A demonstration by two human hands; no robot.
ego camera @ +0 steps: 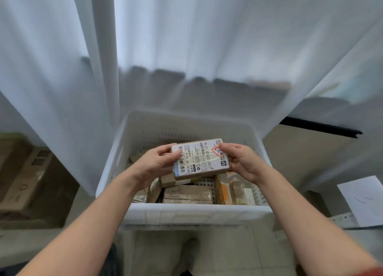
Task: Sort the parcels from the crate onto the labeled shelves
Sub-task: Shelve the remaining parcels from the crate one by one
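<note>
Bare forearms (87, 219) reached up from the bottom edge toward a white crate (186, 211). Above its opening, a small brown parcel (200, 158) with a white printed label was held level. The left hand (154, 161) gripped its left end, thumb on the label. The right hand (241, 161) pinched the right end, thumb beside a red-edged sticker. More taped parcels (186, 195) lay inside the crate. White curtains (186, 37) hung behind, cardboard boxes (31, 176) sat left, and a paper sheet (364, 201) lay right.

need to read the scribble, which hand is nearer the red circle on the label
Right. The right hand pinches the parcel beside the red circle; the left hand holds the opposite end.
</note>
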